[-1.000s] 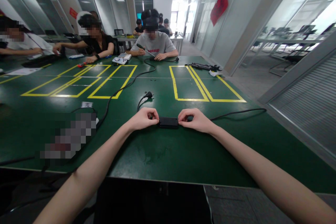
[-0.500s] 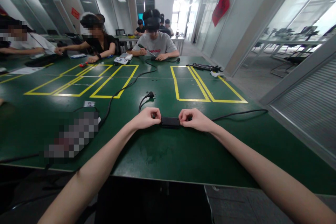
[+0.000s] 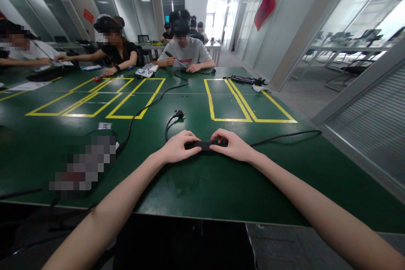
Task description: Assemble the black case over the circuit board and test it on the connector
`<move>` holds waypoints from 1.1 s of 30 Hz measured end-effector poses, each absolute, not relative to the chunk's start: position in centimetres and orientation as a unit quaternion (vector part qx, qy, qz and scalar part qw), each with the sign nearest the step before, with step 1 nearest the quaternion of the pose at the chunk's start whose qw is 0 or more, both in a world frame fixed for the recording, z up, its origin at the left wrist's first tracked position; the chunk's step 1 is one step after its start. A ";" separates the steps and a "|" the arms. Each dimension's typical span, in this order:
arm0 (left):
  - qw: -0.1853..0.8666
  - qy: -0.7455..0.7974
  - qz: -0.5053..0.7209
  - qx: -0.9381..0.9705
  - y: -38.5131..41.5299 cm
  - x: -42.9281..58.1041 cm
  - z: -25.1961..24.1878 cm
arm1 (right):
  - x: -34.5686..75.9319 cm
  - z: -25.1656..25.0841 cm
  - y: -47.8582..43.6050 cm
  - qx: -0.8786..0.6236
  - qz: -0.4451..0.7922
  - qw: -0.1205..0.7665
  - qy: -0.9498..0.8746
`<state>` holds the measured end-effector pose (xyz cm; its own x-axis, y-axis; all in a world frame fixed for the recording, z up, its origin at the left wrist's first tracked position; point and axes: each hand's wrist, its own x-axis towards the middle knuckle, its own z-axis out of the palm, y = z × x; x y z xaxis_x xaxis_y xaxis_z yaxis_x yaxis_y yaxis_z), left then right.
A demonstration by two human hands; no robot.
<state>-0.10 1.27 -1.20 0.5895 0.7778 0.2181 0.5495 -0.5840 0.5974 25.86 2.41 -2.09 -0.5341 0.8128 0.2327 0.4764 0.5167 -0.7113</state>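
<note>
A small black box, which looks like a power adapter (image 3: 206,146), lies on the green table in front of me. My left hand (image 3: 179,147) closes around its left end, thumb along the near side and fingers behind. At the right end, my right hand (image 3: 234,146) grips it the same way, fingertips curled over the far edge. A black cord with a plug (image 3: 180,114) comes out behind my left hand, the plug lying on the table. From behind my right hand another black cable (image 3: 284,136) runs off to the right.
Yellow tape (image 3: 177,93) outlines mark the green table (image 3: 190,194). A pixelated object (image 3: 88,164) with cables lies at left, near a small label (image 3: 104,126). A folded black tripod-like item (image 3: 247,79) lies at far right. Co-workers sit across and to the left.
Both hands have shifted inward from the box's ends, and now wrap over it with thumbs on the near side. The view has turned slightly.
</note>
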 end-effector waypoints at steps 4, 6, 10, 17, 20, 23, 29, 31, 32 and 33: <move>0.250 0.390 0.210 0.861 1.2 0.1 -1.1 | 25.5 -1.9 2.3 -0.361 0.298 0.266 -0.843; 0.251 0.393 0.204 0.861 1.1 0.1 -1.0 | 25.5 -1.6 2.2 -0.347 0.306 0.255 -0.849; 0.234 0.403 0.184 0.865 0.9 0.1 -0.8 | 25.5 -1.2 1.8 -0.336 0.318 0.255 -0.849; 0.136 0.414 0.182 0.881 0.4 1.0 -0.6 | 24.9 -2.0 1.2 -0.343 0.203 0.253 -0.882; 0.122 0.395 0.189 0.891 0.5 1.3 -0.8 | 24.6 -2.0 1.2 -0.320 0.153 0.238 -0.904; 0.120 0.386 0.190 0.895 0.5 1.2 -0.9 | 24.6 -1.8 1.2 -0.298 0.124 0.226 -0.919; 0.129 0.379 0.182 0.898 0.2 1.2 -0.7 | 24.7 -2.0 1.3 -0.311 0.072 0.221 -0.922; 0.143 0.374 0.190 0.897 0.2 1.3 -0.7 | 24.8 -2.1 1.5 -0.329 0.069 0.219 -0.916; 0.151 0.372 0.194 0.895 0.2 1.3 -0.8 | 24.8 -2.1 1.5 -0.343 0.067 0.213 -0.912; 0.158 0.370 0.196 0.894 0.2 1.3 -0.9 | 24.8 -2.1 1.6 -0.357 0.064 0.201 -0.910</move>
<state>1.34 0.25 -0.88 0.6485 0.7243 0.2343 0.6002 -0.6758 0.4278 24.81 1.61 -2.06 -0.6650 0.6753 0.3190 0.6236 0.7371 -0.2604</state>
